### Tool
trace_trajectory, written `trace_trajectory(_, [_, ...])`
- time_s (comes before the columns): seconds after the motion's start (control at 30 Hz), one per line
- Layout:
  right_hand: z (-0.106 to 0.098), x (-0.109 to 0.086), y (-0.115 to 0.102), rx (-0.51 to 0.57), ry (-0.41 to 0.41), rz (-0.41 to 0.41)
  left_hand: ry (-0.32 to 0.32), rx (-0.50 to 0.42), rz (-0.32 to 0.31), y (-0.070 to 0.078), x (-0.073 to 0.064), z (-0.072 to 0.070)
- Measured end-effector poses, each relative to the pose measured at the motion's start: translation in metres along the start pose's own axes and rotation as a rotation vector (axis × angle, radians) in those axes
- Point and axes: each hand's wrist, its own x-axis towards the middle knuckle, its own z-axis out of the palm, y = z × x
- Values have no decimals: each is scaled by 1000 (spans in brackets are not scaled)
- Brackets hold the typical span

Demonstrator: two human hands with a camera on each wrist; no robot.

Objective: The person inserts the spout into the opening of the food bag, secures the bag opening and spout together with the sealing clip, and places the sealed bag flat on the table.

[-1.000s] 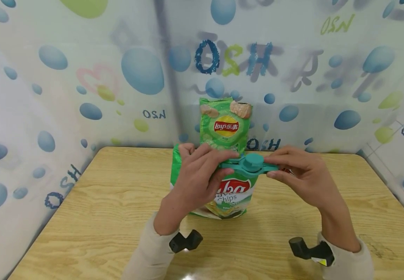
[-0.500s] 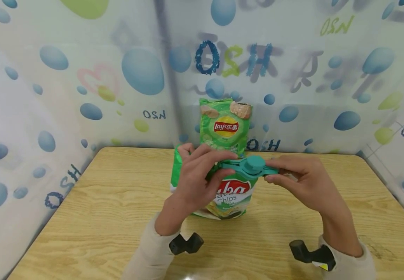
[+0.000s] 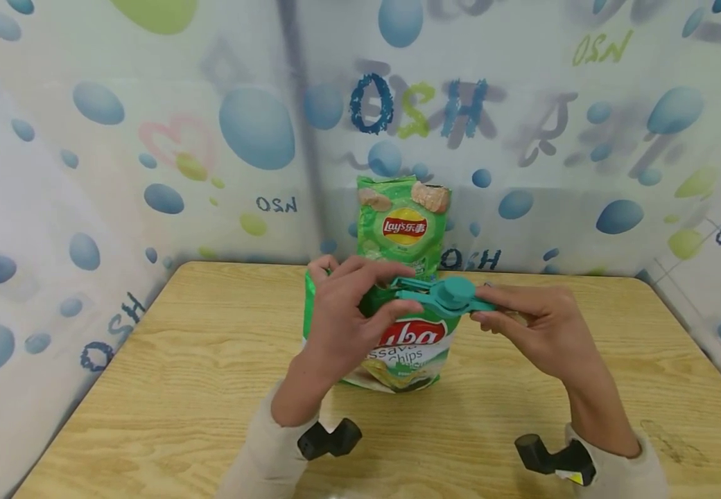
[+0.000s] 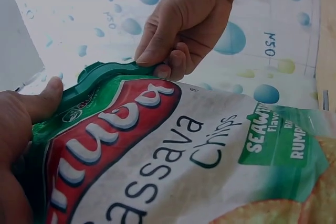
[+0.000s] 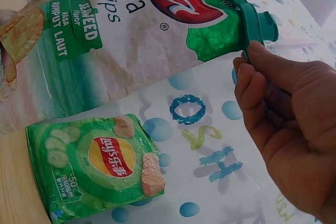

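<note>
A teal bag clip (image 3: 454, 294) with a round cap lies across the top of a green and white cassava chips bag (image 3: 413, 353), which stands on the table. My left hand (image 3: 348, 312) is at the clip's left end, index finger along the upper bar and thumb against the lower one. Between those two bars a narrow gap shows at that end. My right hand (image 3: 541, 322) pinches the clip's right end between thumb and fingers; in the right wrist view, the thumb of this hand (image 5: 294, 108) presses on the clip (image 5: 257, 27). Part of the bag's top left is hidden behind my left hand.
Behind the cassava bag a smaller green Lay's bag (image 3: 404, 225) stands upright near the back edge of the wooden table (image 3: 211, 360). A wall covering (image 3: 498, 138) with blue bubbles rises right behind the table.
My left hand has shifted slightly left, so more of the clip's left end shows, with its bars apart there. My right hand has moved a little lower on the clip's right end.
</note>
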Motion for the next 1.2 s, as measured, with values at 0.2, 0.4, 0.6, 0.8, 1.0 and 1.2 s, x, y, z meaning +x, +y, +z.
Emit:
trace_trajectory(0.2, [2, 1, 1, 4, 6, -9, -25, 23, 24, 1, 0, 2])
trace_trajectory(0.4, [3, 2, 0, -4, -1, -5, 1, -6, 19, 0, -2, 3])
trace_trajectory(0.6, [3, 4, -3, -12, -18, -13, -4, -108, -43, -2, -4, 2])
trace_trajectory(0.8, [3, 3, -4, -31, -27, 0, -23, -130, -62, -1, -4, 0])
trace_trajectory(1.0, [4, 2, -3, -37, 0, -17, -21, -139, -63, 1, -3, -1])
trace_trajectory(1.2, [6, 1, -3, -32, 39, -33, -17, -172, -85, 0, -3, 1])
